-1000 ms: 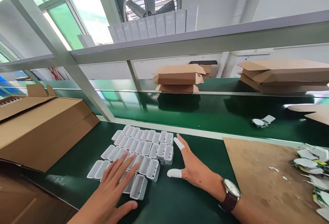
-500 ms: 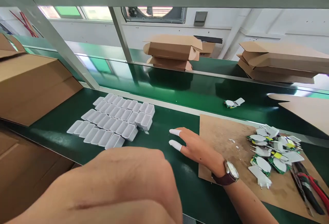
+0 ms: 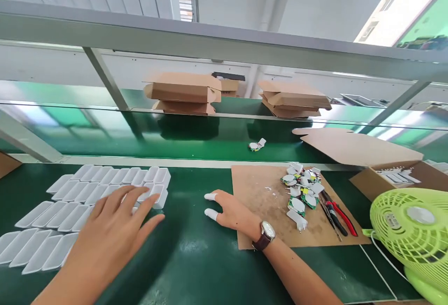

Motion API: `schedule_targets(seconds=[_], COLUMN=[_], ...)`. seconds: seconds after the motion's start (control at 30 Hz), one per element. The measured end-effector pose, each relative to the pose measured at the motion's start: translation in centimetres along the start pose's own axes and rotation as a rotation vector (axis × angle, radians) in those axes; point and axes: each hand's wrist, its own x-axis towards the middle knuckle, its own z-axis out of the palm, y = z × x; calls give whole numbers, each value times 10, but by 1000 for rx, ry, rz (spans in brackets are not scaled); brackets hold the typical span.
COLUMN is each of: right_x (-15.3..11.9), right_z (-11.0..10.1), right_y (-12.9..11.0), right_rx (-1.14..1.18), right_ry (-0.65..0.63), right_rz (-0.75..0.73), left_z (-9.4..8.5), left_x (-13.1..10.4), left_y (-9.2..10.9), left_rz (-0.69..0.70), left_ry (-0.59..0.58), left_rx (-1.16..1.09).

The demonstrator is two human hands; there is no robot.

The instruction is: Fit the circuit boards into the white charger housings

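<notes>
My left hand (image 3: pixel 115 230) is spread above the rows of white plastic cases (image 3: pixel 94 179), its fingers apart and nothing in it. The palm hides part of the nearer rows. At the left edge of the brown board (image 3: pixel 255 188), my right hand (image 3: pixel 231 211) hovers over or rests on the green table, thumb and finger apart and pointing left. White finger cots cover those two tips, and a watch (image 3: pixel 268 232) is on the wrist. On the board lies a heap of small green circuit boards with white parts (image 3: pixel 303 188).
Red-and-black pliers (image 3: pixel 341 218) and tweezers (image 3: pixel 329 218) lie beside the heap. A green fan (image 3: pixel 409 230) stands at the right, before an open carton (image 3: pixel 371 181). Another circuit board (image 3: pixel 257 145) lies on the belt behind; flat cartons (image 3: pixel 185 91) sit further back.
My left hand has moved away from the camera, down and left to the white cases, and its fingers are spread. The view has swung right, bringing in the fan. My right hand looks much the same.
</notes>
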Motion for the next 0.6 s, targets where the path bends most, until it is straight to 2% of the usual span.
schedule_targets(seconds=[0.1,0.17,0.23,0.3,0.4,0.5,0.6], right_x=[-2,-3,-3,-3,0,12,38], right_z=[1,3,4,5,6,4,-7], right_y=[-2,-5,-9,-14,-19,-16,1], right_rx=[8,15,14,1,-32,-72,-141], right_ry=[17,28,42,57,65,58,76], right_rz=[1,9,26,50,97,161,252], left_z=[35,47,52,53,59,70,83], left_x=[7,7,8,10,13,8,-4], left_y=[-24,-35,-37,-32,-13,11,28], left_rz=[26,21,40,61,100,201,266], left_ry=[-86,-158,-225,-251,-209,-135,-75], left_rx=[89,95,88,89,53,-143,-361])
